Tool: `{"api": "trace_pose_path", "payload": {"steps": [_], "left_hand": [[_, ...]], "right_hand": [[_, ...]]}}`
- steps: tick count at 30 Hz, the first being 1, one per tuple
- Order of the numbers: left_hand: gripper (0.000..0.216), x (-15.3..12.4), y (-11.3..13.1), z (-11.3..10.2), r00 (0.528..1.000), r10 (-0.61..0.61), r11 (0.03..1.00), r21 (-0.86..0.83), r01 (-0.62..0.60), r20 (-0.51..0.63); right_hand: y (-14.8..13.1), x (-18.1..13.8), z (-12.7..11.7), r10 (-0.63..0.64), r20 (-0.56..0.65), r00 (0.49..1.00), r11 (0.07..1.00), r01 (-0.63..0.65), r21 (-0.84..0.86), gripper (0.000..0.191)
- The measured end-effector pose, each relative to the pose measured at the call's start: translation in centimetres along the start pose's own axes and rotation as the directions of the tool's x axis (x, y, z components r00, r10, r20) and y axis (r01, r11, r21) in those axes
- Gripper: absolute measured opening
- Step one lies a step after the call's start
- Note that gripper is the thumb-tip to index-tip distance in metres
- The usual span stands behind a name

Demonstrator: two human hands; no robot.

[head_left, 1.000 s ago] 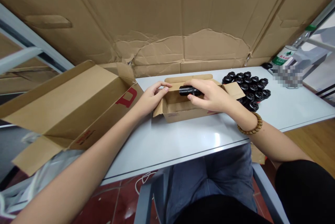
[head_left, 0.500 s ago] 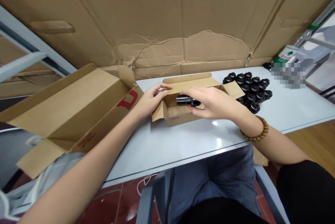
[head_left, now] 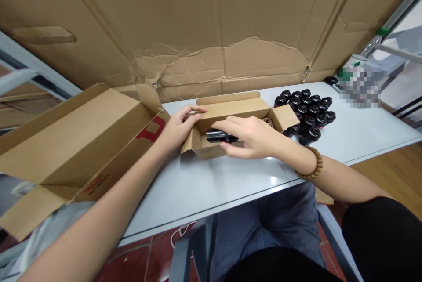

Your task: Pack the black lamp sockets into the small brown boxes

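Observation:
A small open cardboard box lies on the white table. My left hand grips its left end, thumb and fingers closed over the rim and flap. Inside the opening, my right hand is wrapped round a black cylindrical part with a bit of red on it. That part lies nearly level, its smooth round end pointing left, the other end hidden by my palm. To the right, several similar black cylindrical parts stand upright in a close group, some with red showing low down.
A larger open cardboard box with red print stands at the left, flaps out. Cardboard sheeting walls off the back of the table. A bottle with a green cap and a small black object are at the far right.
My right hand has brought the black part left and slightly down over the small box. My left hand keeps its hold on the box end. The whole view has shifted a little.

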State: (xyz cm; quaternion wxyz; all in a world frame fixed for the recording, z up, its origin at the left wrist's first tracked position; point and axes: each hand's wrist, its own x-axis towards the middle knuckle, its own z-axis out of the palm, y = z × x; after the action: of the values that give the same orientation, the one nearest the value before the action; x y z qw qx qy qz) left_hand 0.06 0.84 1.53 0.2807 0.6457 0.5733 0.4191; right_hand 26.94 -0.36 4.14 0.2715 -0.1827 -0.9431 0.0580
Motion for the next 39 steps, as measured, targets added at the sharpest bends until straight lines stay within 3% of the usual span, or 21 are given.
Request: {"api": "trace_pose_path", "payload": {"steps": [5, 13, 18, 26, 32, 39], "left_hand": [[0.036, 0.01, 0.04, 0.03, 1.0, -0.011, 1.0, -0.029, 0.012, 0.023], [0.037, -0.02, 0.29, -0.11, 1.0, -0.004, 1.0, 0.023, 0.004, 0.017], [0.036, -0.07, 0.42, 0.08, 1.0, -0.004, 1.0, 0.003, 0.004, 0.0], [0.036, 0.0, 0.21, 0.1, 1.0, 0.002, 1.0, 0.01, -0.002, -0.002], [0.036, -0.07, 0.28, 0.09, 1.0, -0.018, 1.0, -0.004, 0.018, 0.014], [0.034, -0.06, 0.22, 0.0, 1.0, -0.004, 1.0, 0.005, 0.004, 0.017]], "right_hand": [[-0.26, 0.19, 0.24, 0.067, 0.004, 0.998, 0.997, -0.067, 0.029, 0.048], [-0.05, 0.25, 0.41, 0.085, 0.06, 0.995, 0.996, -0.085, -0.005, 0.032], [-0.36, 0.3, 0.07, 0.132, 0.052, 0.99, 0.991, -0.133, 0.025, 0.046], [-0.29, 0.3, -0.13, 0.132, 0.068, 0.989, 0.991, -0.133, 0.014, 0.034], [-0.13, 0.27, 0.09, 0.097, -0.015, 0.995, 0.994, -0.096, 0.054, 0.052], [-0.07, 0.26, 0.12, 0.112, 0.004, 0.994, 0.994, -0.112, 0.006, 0.046]]}}
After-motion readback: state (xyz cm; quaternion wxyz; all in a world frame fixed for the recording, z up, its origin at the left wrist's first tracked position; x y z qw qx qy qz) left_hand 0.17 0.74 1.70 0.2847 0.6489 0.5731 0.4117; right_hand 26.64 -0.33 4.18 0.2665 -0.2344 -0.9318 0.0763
